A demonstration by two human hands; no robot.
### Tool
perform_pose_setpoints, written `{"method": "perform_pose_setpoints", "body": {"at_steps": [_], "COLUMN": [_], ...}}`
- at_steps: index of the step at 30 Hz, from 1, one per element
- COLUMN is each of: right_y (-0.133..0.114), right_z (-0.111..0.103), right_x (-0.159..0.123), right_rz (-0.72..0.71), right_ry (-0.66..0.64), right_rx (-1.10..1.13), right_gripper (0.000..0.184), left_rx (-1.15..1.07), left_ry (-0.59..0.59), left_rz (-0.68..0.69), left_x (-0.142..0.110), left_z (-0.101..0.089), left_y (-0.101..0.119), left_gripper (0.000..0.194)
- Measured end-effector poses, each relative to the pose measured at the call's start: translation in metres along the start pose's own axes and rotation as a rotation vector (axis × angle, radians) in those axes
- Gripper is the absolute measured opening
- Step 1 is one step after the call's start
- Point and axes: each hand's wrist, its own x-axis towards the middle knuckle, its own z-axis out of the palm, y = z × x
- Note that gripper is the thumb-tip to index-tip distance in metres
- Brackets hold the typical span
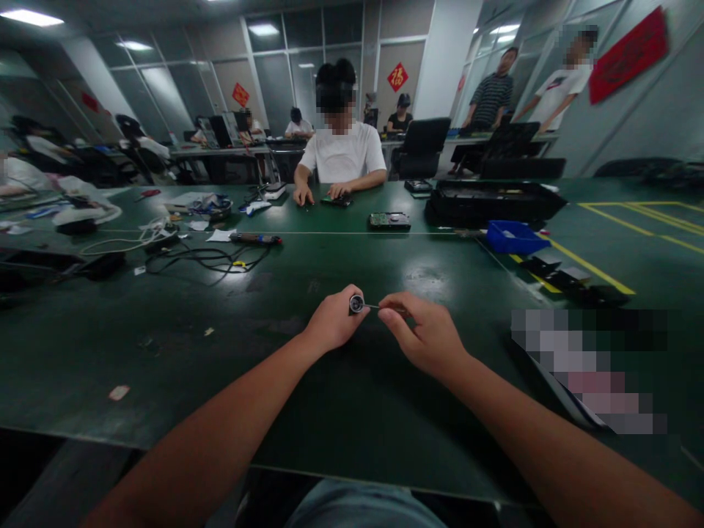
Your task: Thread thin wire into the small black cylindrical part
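Note:
My left hand (334, 320) is closed around a dark cylinder (357, 303), whose round, ringed end faces me. Its exact kind I cannot make out. Between the two hands runs a thin metal rod (372, 306), pinched at its right end by the fingertips of my right hand (423, 328). Whether the rod's left end enters the cylinder or only touches it is unclear. Both hands are above the green table (352, 403), with the forearms reaching in from the near edge.
Across the table a person in a white shirt (346, 154) handles a hard drive (335, 199). Another hard drive (389, 220) lies nearer. Black cables (203, 258) and a pen-shaped tool (256, 238) lie left; a blue bin (514, 237) and black tray (489, 202) stand right.

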Motion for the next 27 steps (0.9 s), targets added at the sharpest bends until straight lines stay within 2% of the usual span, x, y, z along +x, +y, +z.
{"method": "perform_pose_setpoints", "body": {"at_steps": [8,11,13,18,23,27], "right_y": [-0.001,-0.003,-0.002,0.006,0.019,0.029], "right_z": [0.002,0.002,0.004,0.013,0.018,0.020], "right_x": [-0.003,-0.004,-0.004,-0.001,0.007,0.012], "right_rz": [-0.007,0.036,0.091,0.255,0.392,0.577], "right_ry": [0.026,0.007,0.050,0.179,0.285,0.304], "right_rx": [-0.010,0.016,0.073,0.423,0.716,0.961], "right_gripper": [0.025,0.022,0.023,0.019,0.027,0.031], "left_rx": [-0.016,-0.021,-0.025,-0.014,-0.030,-0.024], "left_ry": [0.042,0.028,0.029,0.042,0.013,0.010], "left_rz": [0.014,0.009,0.007,0.002,0.038,0.057], "left_x": [0.000,0.000,0.000,0.000,0.001,0.001], "left_z": [-0.001,-0.001,-0.002,-0.002,-0.001,-0.001], "left_y": [-0.002,-0.001,-0.001,-0.001,-0.002,-0.001], "left_gripper": [0.013,0.013,0.012,0.012,0.012,0.013]}}
